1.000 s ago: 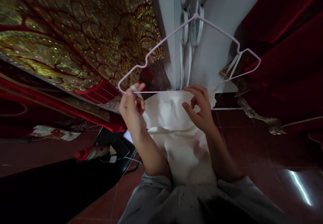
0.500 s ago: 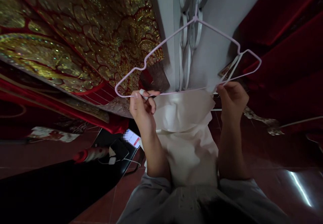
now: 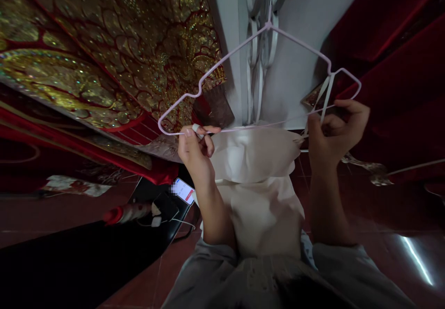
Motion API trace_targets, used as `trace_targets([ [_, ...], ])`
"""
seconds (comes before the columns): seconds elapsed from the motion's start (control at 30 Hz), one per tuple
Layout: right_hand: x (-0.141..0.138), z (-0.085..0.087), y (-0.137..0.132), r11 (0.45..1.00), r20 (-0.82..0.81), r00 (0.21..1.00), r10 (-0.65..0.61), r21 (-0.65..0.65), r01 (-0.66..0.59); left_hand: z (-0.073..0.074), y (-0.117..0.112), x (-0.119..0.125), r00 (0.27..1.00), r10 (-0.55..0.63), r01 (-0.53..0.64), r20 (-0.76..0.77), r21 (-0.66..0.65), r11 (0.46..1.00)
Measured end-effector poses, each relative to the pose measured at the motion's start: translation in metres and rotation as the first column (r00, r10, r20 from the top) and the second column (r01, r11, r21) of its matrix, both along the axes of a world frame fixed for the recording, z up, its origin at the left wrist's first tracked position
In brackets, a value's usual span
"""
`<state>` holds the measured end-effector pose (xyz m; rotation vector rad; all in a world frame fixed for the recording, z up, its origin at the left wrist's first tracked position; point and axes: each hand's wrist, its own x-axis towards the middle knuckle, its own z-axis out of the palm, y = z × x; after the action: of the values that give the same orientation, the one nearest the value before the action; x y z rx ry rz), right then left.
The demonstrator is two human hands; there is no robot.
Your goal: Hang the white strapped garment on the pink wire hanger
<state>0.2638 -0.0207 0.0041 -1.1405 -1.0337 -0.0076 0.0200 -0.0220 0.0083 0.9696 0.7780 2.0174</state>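
A thin pale pink hanger [image 3: 222, 63] hangs from a white metal fitting above. A white garment [image 3: 257, 179] droops below its bottom bar. My left hand [image 3: 194, 149] pinches the garment's left strap against the hanger's bottom bar, near its left end. My right hand [image 3: 335, 135] is closed on the right white strap [image 3: 325, 93], which loops over the hanger's right shoulder. Grey sleeves cover both my forearms.
A red and gold sequined dress [image 3: 104, 54] hangs at the left. Dark red velvet cloth [image 3: 399, 67] fills the right. A phone with a lit screen [image 3: 184, 190] lies on a black surface [image 3: 69, 258] at lower left, beside a red-handled tool [image 3: 125, 212]. The floor is dark red tile.
My right hand moved from the garment's middle out to the right strap and gripped it. My left hand shifted slightly right along the bottom bar. The garment's top edge pulled wider.
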Motion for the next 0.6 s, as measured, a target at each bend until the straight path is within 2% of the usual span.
trace_targets([
  [0.1,0.013,0.01,0.0,1.0,0.046,0.999,0.006,0.006,-0.006,-0.002,0.001,-0.001,1.0,-0.007,0.007,-0.013,0.01,1.0],
  [0.23,0.032,0.025,0.001,0.988,0.112,0.991,0.077,-0.144,-0.061,-0.005,0.003,-0.003,1.0,0.0,0.001,-0.023,0.027,1.0],
  [0.3,0.037,0.035,0.004,0.97,0.1,0.983,0.157,-0.201,-0.134,-0.006,0.003,-0.003,0.999,0.009,-0.008,-0.039,0.023,1.0],
  [0.37,0.04,0.044,0.01,0.946,0.01,0.961,0.275,-0.183,-0.269,-0.006,0.003,-0.003,0.998,0.022,-0.022,-0.061,0.007,1.0],
  [0.47,0.052,0.051,0.026,0.897,-0.162,0.889,0.428,-0.047,-0.44,-0.006,0.002,-0.003,0.997,0.032,-0.034,-0.07,-0.027,0.999],
  [0.6,0.099,0.037,0.048,0.851,-0.379,0.782,0.495,0.029,-0.525,-0.003,0.001,-0.004,0.999,0.003,-0.006,-0.046,-0.053,0.999],
])
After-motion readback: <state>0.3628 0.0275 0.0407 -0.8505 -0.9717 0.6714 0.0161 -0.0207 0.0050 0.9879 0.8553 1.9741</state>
